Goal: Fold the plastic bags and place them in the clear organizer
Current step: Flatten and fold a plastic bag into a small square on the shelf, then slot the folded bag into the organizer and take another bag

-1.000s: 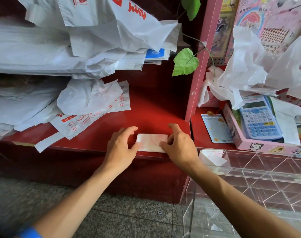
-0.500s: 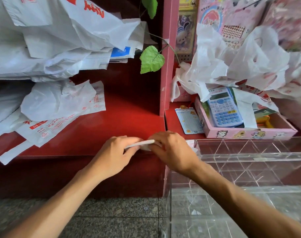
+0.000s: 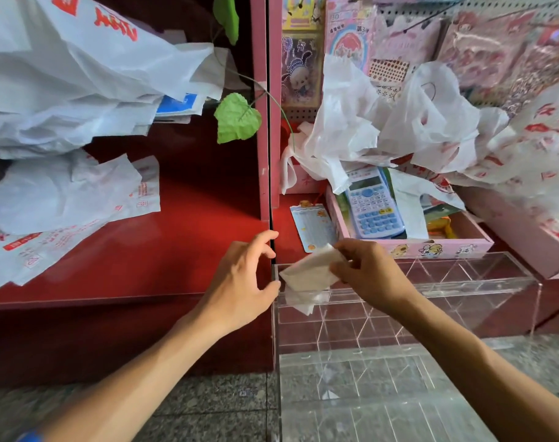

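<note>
Your right hand point(image 3: 367, 272) pinches one folded plastic bag point(image 3: 310, 274) in its fingers, above the left end compartment of the clear organizer point(image 3: 463, 282); its long axis runs from lower left to upper right. Your left hand point(image 3: 240, 282) is beside it, fingers loosely spread and holding nothing. Loose bags point(image 3: 71, 193) lie on the red shelf point(image 3: 176, 247), a second heap point(image 3: 399, 122) over one calculator point(image 3: 372, 204)

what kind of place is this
Probably a small stationery or gift shop: packaged sticker sheets hang on a pegboard, a calculator sits in a pink tray, and stacks of shopping bags fill the red shelf.
</note>
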